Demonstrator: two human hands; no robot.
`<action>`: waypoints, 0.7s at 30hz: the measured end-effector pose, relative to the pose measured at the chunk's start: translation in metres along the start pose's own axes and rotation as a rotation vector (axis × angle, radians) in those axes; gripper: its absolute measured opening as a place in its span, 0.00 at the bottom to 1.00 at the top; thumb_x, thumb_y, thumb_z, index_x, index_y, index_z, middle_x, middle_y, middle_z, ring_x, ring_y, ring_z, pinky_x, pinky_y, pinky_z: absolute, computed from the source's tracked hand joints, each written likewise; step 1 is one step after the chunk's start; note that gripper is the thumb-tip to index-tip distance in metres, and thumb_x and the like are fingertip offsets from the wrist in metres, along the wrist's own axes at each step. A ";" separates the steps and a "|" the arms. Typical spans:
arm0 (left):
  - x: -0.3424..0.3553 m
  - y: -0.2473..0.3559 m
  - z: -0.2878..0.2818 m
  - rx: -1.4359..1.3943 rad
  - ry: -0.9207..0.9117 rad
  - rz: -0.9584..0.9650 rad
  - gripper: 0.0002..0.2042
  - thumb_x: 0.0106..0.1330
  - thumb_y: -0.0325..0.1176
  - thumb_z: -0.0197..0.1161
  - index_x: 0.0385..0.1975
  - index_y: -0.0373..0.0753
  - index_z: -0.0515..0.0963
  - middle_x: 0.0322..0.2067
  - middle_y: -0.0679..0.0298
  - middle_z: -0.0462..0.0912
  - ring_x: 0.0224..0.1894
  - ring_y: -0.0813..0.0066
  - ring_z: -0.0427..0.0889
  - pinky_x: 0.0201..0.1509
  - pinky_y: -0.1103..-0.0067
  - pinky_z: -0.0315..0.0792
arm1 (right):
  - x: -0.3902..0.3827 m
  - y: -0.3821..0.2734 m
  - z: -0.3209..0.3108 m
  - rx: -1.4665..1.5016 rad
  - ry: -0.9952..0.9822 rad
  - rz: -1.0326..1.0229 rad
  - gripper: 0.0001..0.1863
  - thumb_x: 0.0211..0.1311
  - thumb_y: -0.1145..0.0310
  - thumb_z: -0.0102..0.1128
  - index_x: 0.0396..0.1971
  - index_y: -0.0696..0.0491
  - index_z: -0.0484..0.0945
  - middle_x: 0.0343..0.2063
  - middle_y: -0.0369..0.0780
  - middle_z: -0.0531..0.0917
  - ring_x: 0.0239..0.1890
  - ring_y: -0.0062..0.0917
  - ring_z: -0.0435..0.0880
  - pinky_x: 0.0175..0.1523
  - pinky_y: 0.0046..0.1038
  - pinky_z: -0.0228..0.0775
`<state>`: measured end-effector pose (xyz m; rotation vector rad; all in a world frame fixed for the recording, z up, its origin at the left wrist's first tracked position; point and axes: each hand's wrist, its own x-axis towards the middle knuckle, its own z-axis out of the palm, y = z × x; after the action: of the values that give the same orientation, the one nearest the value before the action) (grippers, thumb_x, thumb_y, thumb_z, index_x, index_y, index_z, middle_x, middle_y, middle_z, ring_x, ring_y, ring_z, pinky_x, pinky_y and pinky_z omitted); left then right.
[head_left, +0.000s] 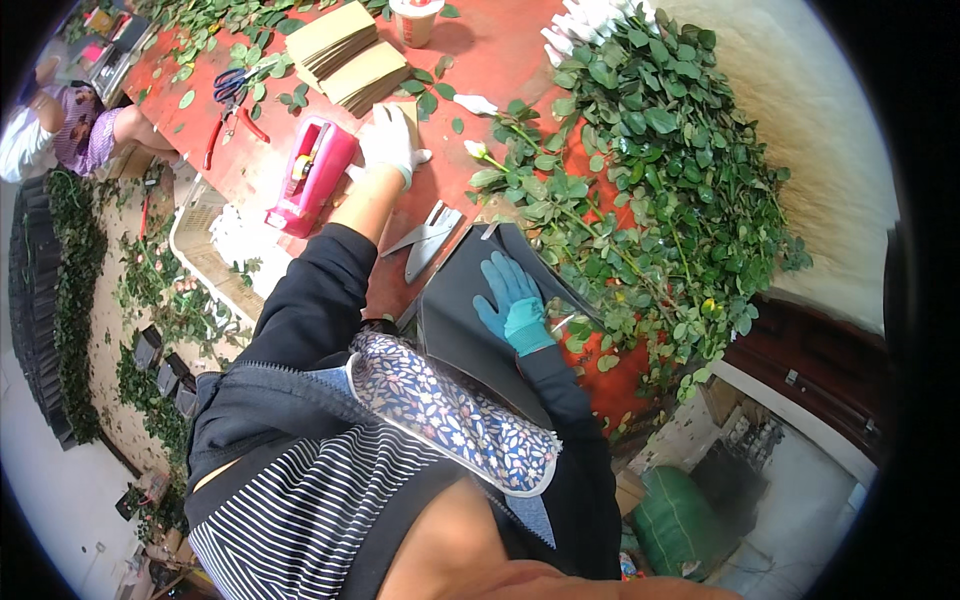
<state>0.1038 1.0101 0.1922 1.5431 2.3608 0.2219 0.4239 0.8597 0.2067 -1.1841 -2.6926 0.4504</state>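
Observation:
My left hand (390, 143), in a white glove, lies with fingers stretched and thumb apart on a small brown card (411, 112). Beside it stands a pink tape dispenser (312, 178). A blue glove with a teal cuff covers my right hand (513, 297), which rests flat, fingers spread, on a black sheet (462, 315) at the table's near edge. Metal scissors (428, 240) lie between my two hands. Right of the black sheet, two cut rose stems with pale buds (476, 149) rest on the table.
A large heap of leafy white roses (660, 150) fills the table's right side. Stacks of brown cards (345, 55), a cup (415, 22) and red-handled pliers (232, 125) lie farther back. A plastic basket (205, 240) stands left; another person (85, 130) sits at far left.

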 end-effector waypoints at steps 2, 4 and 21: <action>0.002 0.000 0.003 0.038 0.055 0.025 0.55 0.41 0.53 0.79 0.69 0.38 0.54 0.66 0.43 0.60 0.61 0.46 0.72 0.60 0.62 0.72 | -0.001 0.001 0.000 -0.011 0.001 0.009 0.35 0.56 0.56 0.62 0.64 0.48 0.68 0.66 0.43 0.68 0.64 0.43 0.68 0.65 0.45 0.61; 0.001 -0.001 0.008 -0.121 0.079 0.024 0.59 0.40 0.41 0.81 0.72 0.41 0.47 0.66 0.39 0.57 0.61 0.43 0.71 0.62 0.62 0.70 | 0.000 0.001 -0.002 -0.019 -0.007 0.013 0.34 0.58 0.54 0.60 0.64 0.48 0.68 0.67 0.42 0.67 0.64 0.40 0.68 0.66 0.44 0.60; -0.161 -0.007 0.001 -1.089 -1.255 0.121 0.15 0.65 0.35 0.66 0.48 0.36 0.77 0.39 0.67 0.81 0.43 0.77 0.78 0.51 0.79 0.72 | -0.023 0.029 0.042 -0.236 -0.052 0.033 0.36 0.62 0.52 0.51 0.70 0.45 0.60 0.71 0.39 0.61 0.71 0.34 0.60 0.73 0.39 0.48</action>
<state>0.1580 0.8601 0.2175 0.7978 0.8543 0.3385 0.4481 0.8527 0.1571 -1.2934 -2.8366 0.1722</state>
